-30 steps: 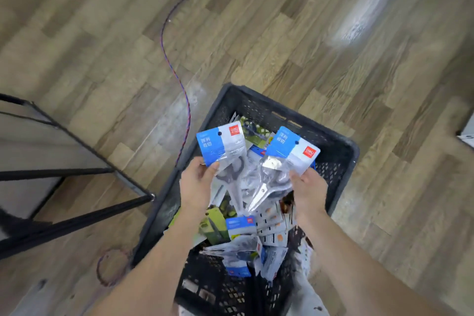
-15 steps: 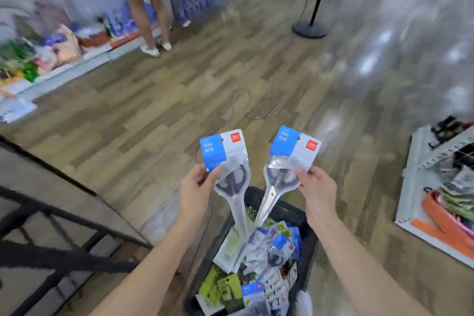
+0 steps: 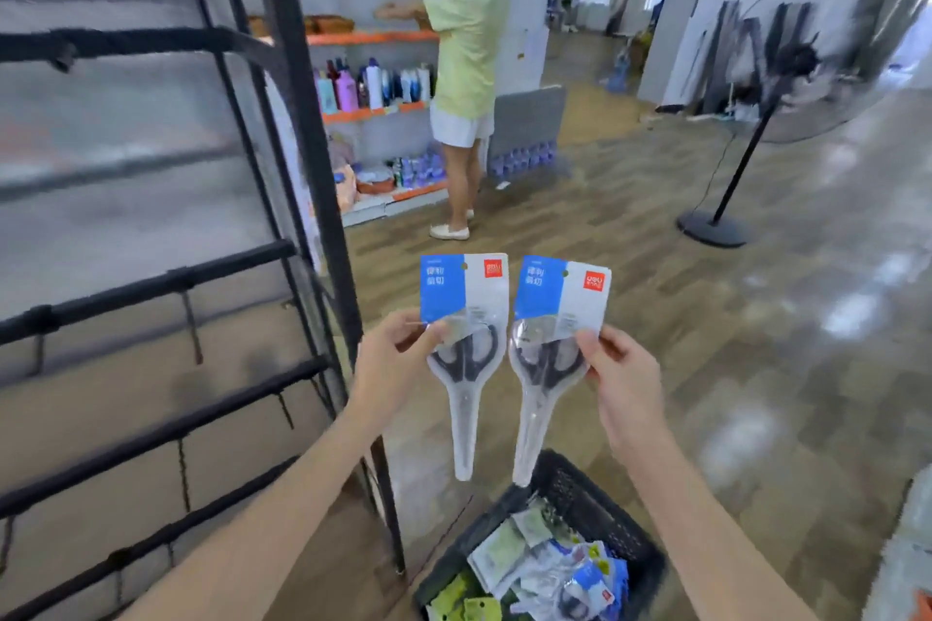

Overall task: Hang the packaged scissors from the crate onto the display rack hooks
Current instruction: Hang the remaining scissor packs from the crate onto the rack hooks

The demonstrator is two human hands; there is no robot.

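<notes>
Two packaged scissors are up in the air above the black crate (image 3: 600, 527), one in each hand, cards upright and blade tips pointing down. The left hand (image 3: 391, 361) pinches the left pack (image 3: 464, 318) by its left edge just under the blue-and-white card, thumb in front and fingers curled behind. The right hand (image 3: 623, 378) pinches the right pack (image 3: 557, 323) at its right edge in the same way. Both packs hang side by side, near each other but apart, just right of the display rack (image 3: 302, 126), whose black bars carry short hooks (image 3: 190, 325) that appear bare.

My judgement: the step in hand is carrying them to the hooks. To do it well, keep each card flat and facing out, bring one pack at a time to a hook, line the small hole near the card's top edge with the hook tip, then slide it fully on before releasing the pinch. More packs remain in the crate.
</notes>
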